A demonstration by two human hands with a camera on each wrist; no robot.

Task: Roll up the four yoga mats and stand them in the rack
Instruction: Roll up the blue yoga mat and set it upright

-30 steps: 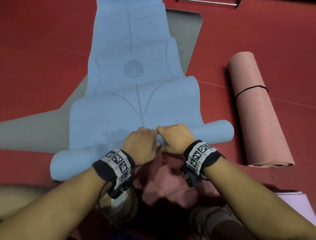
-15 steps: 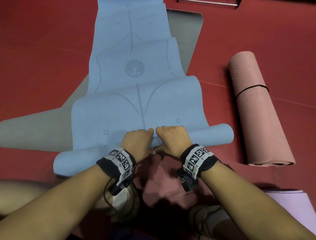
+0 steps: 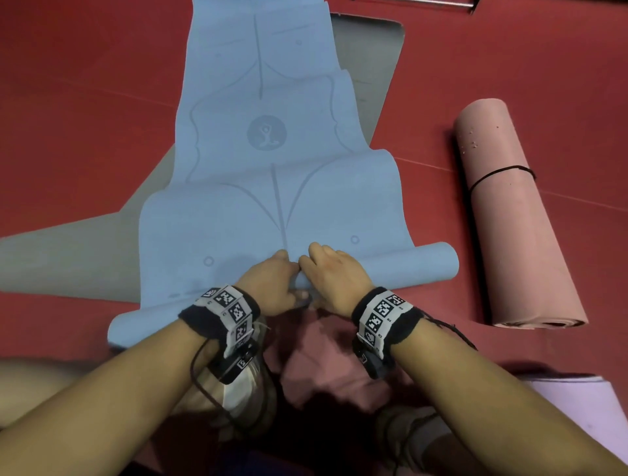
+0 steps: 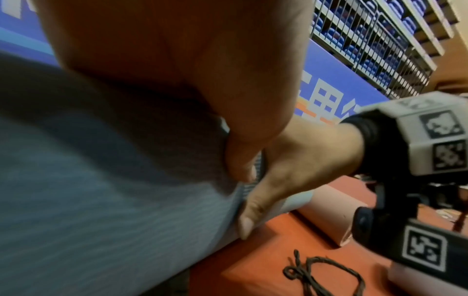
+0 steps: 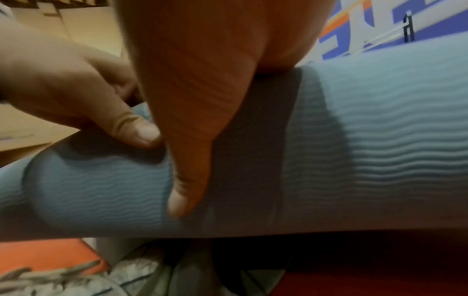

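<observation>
A blue yoga mat (image 3: 268,102) lies stretched away from me over a flat grey mat (image 3: 68,258). Its near end is wound into a thin roll (image 3: 407,265) lying crosswise. My left hand (image 3: 272,282) and right hand (image 3: 329,275) sit side by side at the roll's middle, fingers curled over its top. In the right wrist view my right thumb (image 5: 187,180) and my left thumb (image 5: 136,128) press the roll's ribbed near side (image 5: 354,160). The left wrist view shows my left thumb (image 4: 240,160) on the blue mat. A rolled pink mat (image 3: 509,221) with a black band lies to the right.
A lilac mat's corner (image 3: 577,407) shows at bottom right. A loose black cord loop (image 4: 326,274) lies on the red floor near my right wrist. My shoes (image 3: 244,390) are just behind the roll. A metal bar (image 3: 458,4) crosses the top edge.
Both hands have pushed the blue roll a little further away from me, and it has taken up slightly more of the mat.
</observation>
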